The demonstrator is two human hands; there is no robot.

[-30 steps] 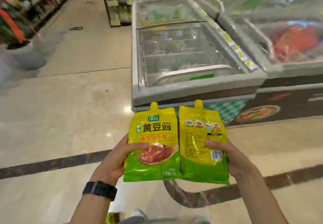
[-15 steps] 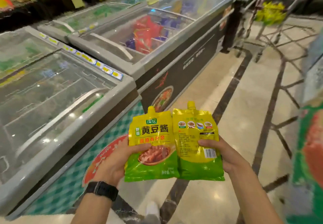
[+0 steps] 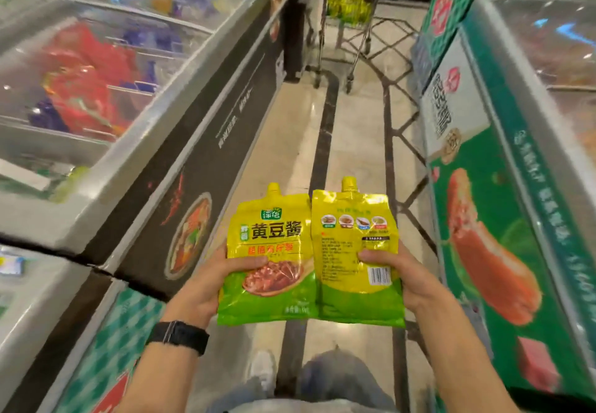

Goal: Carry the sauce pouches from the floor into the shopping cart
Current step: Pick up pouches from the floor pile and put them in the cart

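Two yellow-green sauce pouches with spouts stand upright side by side in front of me. My left hand grips the left pouch, which shows its printed front. My right hand grips the right pouch, which shows its back with a barcode. A metal shopping cart stands far ahead at the end of the aisle, with several yellow pouches inside its basket.
A row of chest freezers with glass lids lines the left side. Another freezer with green panels lines the right. A narrow tiled aisle runs between them to the cart. My shoe shows below.
The view has swung right, from the freezers to straight down the aisle, and the cart is now ahead. Both hands keep holding the pouches as before.
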